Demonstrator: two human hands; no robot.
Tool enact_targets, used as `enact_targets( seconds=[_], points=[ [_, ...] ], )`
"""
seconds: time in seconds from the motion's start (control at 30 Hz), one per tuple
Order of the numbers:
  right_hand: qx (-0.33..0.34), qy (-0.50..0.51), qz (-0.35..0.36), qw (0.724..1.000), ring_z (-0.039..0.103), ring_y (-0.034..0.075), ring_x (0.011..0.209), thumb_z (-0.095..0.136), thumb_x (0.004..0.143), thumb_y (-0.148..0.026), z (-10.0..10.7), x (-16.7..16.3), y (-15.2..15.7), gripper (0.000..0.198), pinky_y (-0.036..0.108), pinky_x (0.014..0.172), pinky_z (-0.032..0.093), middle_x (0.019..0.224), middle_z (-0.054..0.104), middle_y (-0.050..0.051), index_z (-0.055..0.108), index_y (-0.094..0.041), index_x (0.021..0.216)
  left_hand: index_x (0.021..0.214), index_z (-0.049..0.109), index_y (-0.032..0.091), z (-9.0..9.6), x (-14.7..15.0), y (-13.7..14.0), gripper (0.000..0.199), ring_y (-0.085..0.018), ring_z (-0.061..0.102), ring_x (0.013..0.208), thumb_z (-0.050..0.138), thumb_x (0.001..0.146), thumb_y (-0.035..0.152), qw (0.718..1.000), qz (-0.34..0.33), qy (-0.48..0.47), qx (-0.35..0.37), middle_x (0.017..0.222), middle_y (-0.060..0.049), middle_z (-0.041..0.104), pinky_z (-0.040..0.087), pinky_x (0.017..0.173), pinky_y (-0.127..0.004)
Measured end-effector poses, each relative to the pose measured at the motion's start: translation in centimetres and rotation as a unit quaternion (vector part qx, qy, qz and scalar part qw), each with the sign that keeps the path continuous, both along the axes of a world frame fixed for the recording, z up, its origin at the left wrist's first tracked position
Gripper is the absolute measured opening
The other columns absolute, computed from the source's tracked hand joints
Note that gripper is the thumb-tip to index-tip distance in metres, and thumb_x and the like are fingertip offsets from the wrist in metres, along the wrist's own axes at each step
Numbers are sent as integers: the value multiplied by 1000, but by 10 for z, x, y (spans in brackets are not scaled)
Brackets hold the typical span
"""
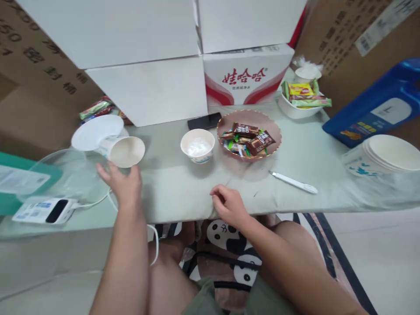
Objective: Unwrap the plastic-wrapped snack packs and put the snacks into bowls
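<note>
Nine o'clock: left hand (126, 186) spread at tipped cup (127, 152); five o'clock: right hand (229, 204) half-curled near front edge of counter (177, 192).

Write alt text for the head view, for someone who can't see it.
The left hand, fingers spread, is at a tilted paper cup on a covered table; the right hand is curled near the front edge. Beyond them sit a paper bowl and pink dish of wrapped snacks, with a white tool at right.

Bare cloth (164, 164) between tilted cup (127, 152) and small bowl (198, 158) leaves a passage; white boxes (151, 92) block it behind
</note>
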State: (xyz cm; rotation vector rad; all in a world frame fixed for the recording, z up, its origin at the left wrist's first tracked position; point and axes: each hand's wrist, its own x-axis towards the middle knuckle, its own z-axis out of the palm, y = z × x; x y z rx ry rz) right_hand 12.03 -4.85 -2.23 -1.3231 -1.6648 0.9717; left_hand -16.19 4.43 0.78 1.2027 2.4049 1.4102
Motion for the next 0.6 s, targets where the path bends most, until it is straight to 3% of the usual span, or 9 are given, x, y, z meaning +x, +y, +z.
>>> enact_targets(
  seconds=[0.1,0.23,0.33,0.47,0.6],
  points=[
    [-10,12,2,1000,49,13,55,48,83,-24,0,2,1,14,25,59,38,61,58,-3,61,-22,85,136,50,26,-4,4,8,62,-32,25,158,73,80,12,1000,-11,0,7,157,-1,48,17,135,-48],
    [-14,17,13,1000,48,13,54,48,84,-25,1,5,-1,13,25,57,37,60,56,-3,61,-22,85,131,51,14,-5,16,12,56,-30,41,149,70,79,5,1000,12,-11,9,154,-16,47,26,130,-45],
    [-12,10,10,1000,49,12,53,48,85,-26,1,5,-3,14,25,56,37,61,58,-3,61,-22,84,127,55,8,-6,22,13,46,-33,27,158,67,82,7,998,-9,-60,-27,169,-22,21,17,132,-46],
    [-10,-7,3,1000,49,13,51,50,85,-28,3,0,-4,13,26,54,37,60,59,-3,61,-22,83,140,48,7,-8,16,14,64,-32,31,157,68,79,10,997,11,-67,-33,163,-24,33,20,132,-42],
    [-11,-10,8,1000,51,13,50,52,85,-29,8,-6,-9,11,26,52,39,58,58,-3,61,-23,82,130,59,14,-8,16,11,50,-30,35,156,65,80,12,997,10,-72,-2,158,-20,38,28,129,-39]
  ],
)
